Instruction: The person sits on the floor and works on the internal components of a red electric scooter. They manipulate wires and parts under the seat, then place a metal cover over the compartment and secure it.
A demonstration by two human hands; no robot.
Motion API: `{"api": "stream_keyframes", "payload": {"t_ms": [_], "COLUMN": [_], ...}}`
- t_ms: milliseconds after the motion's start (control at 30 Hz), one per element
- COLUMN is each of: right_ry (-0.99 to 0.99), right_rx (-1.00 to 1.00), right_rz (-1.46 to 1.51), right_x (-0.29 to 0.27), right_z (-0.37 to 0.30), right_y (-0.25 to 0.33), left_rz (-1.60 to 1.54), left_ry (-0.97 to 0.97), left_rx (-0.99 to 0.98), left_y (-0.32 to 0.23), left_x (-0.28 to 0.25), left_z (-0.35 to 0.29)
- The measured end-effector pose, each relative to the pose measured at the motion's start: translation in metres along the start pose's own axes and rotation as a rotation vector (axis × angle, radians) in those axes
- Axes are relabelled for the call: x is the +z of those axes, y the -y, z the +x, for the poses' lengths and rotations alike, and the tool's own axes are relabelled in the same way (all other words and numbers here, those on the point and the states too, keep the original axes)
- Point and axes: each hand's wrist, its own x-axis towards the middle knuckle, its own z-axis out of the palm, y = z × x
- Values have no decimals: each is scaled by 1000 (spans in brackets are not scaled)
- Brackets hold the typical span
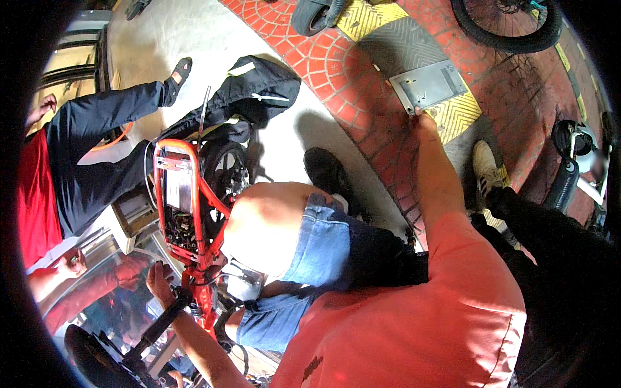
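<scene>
My right hand [424, 121], at the end of an outstretched arm, pinches the near corner of a flat grey rectangular panel [424, 85] with a paler rim. The panel is over yellow and black ribbed ramp pieces. My left hand [158, 283] is beside the black handlebar [158, 326] of a red-framed two-wheeler, its fingers apart and nothing seen in them. The red frame [199, 184] has its middle uncovered, with wiring and a silvery ribbed part [179, 187] inside. Whether my left wrist touches the handlebar cannot be made out.
A person in red top and dark trousers [97, 129] is at the left. A dark jacket [262, 87] drapes over the vehicle's rear. A bicycle wheel [517, 42] stands top right. A light sneaker [485, 165] and dark-trousered legs are at my right.
</scene>
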Motion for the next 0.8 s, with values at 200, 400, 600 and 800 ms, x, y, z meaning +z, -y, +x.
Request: {"api": "stream_keyframes", "payload": {"t_ms": [200, 400, 600, 800], "right_ry": [-149, -134, 6, 121], "right_rx": [-384, -297, -369, -262], "right_rz": [-264, -206, -207, -415], "right_x": [-50, -8, 25, 85], "right_z": [24, -57, -140, -233], "right_y": [-11, 29, 61, 89], "left_rz": [7, -98, -468, -387], "left_ry": [21, -35, -415, -548], "left_rx": [24, 25, 61, 494], "left_y": [-3, 22, 24, 112], "left_x": [2, -10, -7, -41], "left_z": [18, 14, 12, 1]}}
